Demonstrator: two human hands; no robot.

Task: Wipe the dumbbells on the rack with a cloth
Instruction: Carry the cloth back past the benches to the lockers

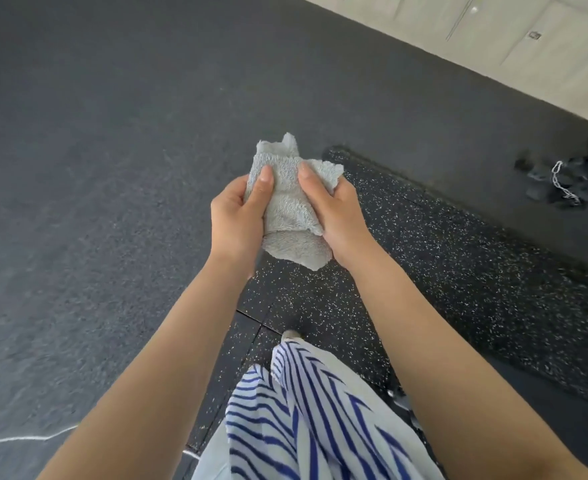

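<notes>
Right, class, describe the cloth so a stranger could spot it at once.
Over the dark floor, two bare arms reach to mid-picture. The left hand and right hand grip the cloth between them. It is the only pale grey, fluffy, crumpled thing there.

Main surface: dark grey rubber floor (95, 168), fine-grained, across the left and top of the view.
Inset area: black rubber tiles with white speckles (452, 271), centre to right, edge touching the grey floor.
Tile seams: straight joints (251, 318) meeting at a corner near the lower centre.
Marking: thin white line (26, 438) on the grey floor, lower left, irregular.
Far edge: pale panelled surface (528, 64), upper right; floor or wall, cannot tell.
On tiles: light shoe toe (290, 335), lower centre.
On grey floor, right edge: dark lumpy object (536, 183), blurred, not identifiable; a silver chain (563, 183) lies over it.
</notes>
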